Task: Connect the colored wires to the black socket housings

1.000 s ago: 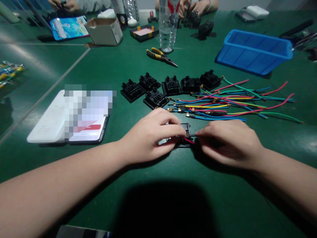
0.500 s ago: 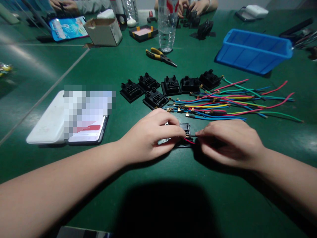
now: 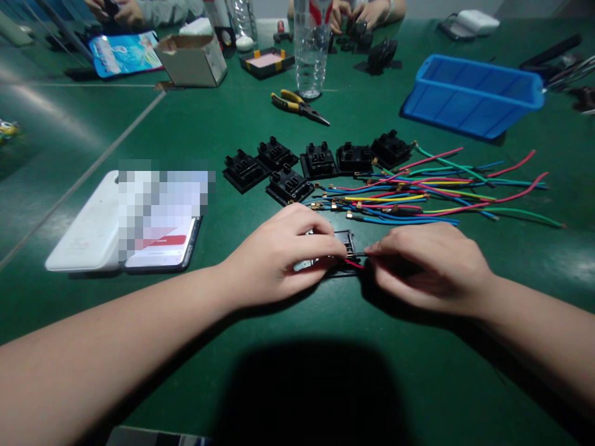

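Bottle label (image 3: pixel 321 12) illegible; L hand (image 3: pixel 302 248) grips blk housing (image 3: pixel 344 236), R hand (image 3: pixel 423 263) pinches dk wire (image 3: pixel 359 254).

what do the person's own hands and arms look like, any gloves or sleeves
The left hand and right hand are ungloved. No sleeve, watch or bracelet shows on the left forearm or right forearm. No ring is visible, though some fingers are partly hidden.

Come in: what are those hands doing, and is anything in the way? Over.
Left hand holding black part. Right hand pinching thin dark piece at its edge. Loose wires just beyond, not between the hands.
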A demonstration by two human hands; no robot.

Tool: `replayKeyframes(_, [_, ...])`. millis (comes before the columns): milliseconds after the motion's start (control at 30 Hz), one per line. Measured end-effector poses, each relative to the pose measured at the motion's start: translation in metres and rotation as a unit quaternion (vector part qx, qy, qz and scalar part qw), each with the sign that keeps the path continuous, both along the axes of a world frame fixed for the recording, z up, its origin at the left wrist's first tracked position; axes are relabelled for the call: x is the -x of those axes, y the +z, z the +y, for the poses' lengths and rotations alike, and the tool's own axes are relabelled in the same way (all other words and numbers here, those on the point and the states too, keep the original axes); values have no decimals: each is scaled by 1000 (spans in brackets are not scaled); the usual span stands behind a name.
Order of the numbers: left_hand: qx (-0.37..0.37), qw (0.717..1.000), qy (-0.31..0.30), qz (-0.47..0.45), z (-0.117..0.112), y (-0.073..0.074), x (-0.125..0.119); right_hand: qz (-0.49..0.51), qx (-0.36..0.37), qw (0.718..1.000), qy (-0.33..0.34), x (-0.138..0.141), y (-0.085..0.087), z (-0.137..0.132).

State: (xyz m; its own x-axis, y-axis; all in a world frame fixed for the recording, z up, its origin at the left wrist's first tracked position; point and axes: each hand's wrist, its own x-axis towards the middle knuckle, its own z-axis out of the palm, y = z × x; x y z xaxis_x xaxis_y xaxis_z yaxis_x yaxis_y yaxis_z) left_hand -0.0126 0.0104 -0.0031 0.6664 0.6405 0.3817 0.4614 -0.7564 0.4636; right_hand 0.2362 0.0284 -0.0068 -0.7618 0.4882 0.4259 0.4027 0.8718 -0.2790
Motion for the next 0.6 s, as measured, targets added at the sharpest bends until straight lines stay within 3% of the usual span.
replayKeyframes(600, [6,1000,-4,-7,1,0,0,7,7,1000,2,0,-1,0])
